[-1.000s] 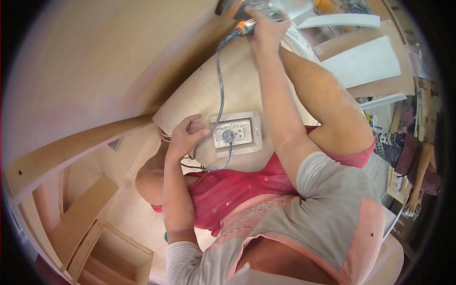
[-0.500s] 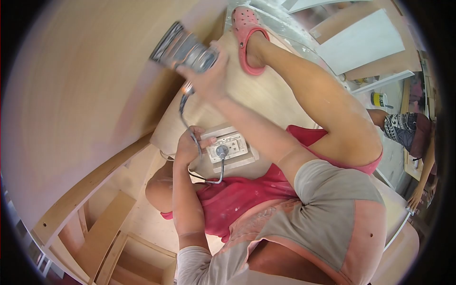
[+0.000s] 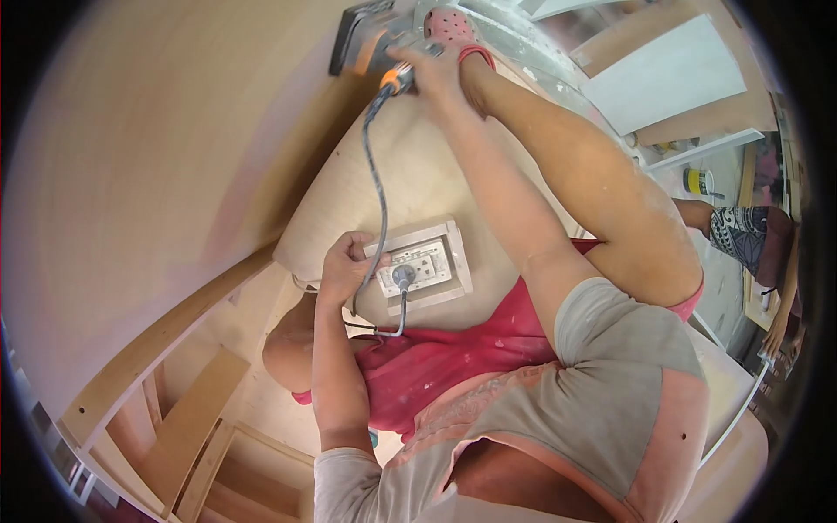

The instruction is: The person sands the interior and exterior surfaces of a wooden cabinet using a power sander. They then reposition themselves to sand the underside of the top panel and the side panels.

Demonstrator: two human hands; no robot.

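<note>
An electric sander (image 3: 373, 48) with orange trim is gripped in my right hand (image 3: 433, 71), at arm's length near the top of the view. Its pad side faces the large upright wooden panel (image 3: 183, 113). A dark cord (image 3: 377, 174) hangs from the sander's rear down past my left hand (image 3: 346, 266). That hand is closed on the left edge of a wood-framed extension socket (image 3: 425, 267), which lies on a pale wooden board (image 3: 427, 183) in front of me. A grey plug (image 3: 403, 277) sits in one of the outlets.
My bent leg in a pink clog (image 3: 451, 26) borders the board on the right. Open wooden compartments (image 3: 261, 462) lie at lower left. White sheets (image 3: 667, 78) and a bucket (image 3: 697, 181) stand at right, where another person's leg and hand (image 3: 774, 336) show.
My right hand has carried the sander up and to the right, drawing its cord out longer. My left hand stays at the extension socket, which has shifted only slightly.
</note>
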